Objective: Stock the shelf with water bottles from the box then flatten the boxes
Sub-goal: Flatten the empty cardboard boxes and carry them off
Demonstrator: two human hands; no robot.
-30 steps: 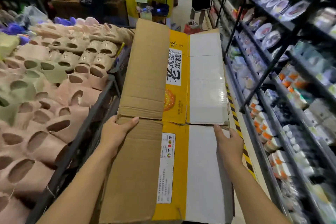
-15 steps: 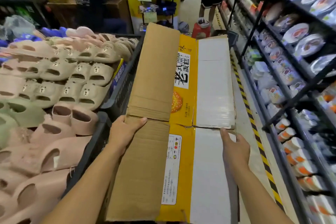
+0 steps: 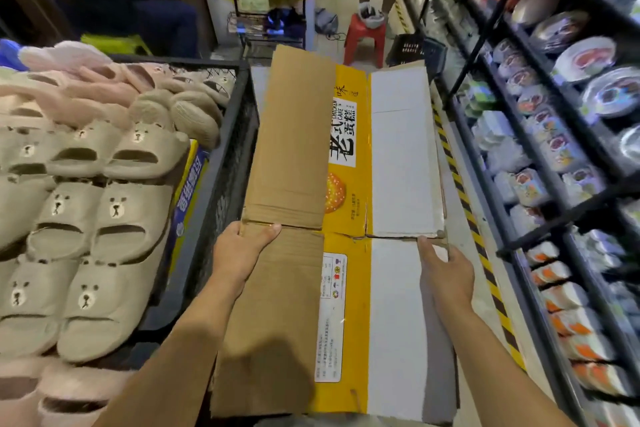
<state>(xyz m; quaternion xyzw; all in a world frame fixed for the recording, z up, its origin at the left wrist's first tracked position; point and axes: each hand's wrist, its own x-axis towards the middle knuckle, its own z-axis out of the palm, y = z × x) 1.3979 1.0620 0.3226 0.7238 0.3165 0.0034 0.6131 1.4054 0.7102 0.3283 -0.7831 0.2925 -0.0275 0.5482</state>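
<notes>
Flattened box (image 3: 401, 163), creased brown, yellow and white cardboard, is held level in the aisle between a wire bin (image 3: 228, 135) of foam slippers (image 3: 117, 211) and a shelf (image 3: 568, 215). The 2 hands, left hand (image 3: 242, 253) and right hand (image 3: 446, 270), grip its side edges, thumbs on top; fingers hidden beneath.

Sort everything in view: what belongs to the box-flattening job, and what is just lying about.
Job: flattened cardboard box; left hand and right hand, gripping its side edges.
Lying about: bear-face slippers; black wire bin holding them; red stool; packaged goods on the shelves.
</notes>
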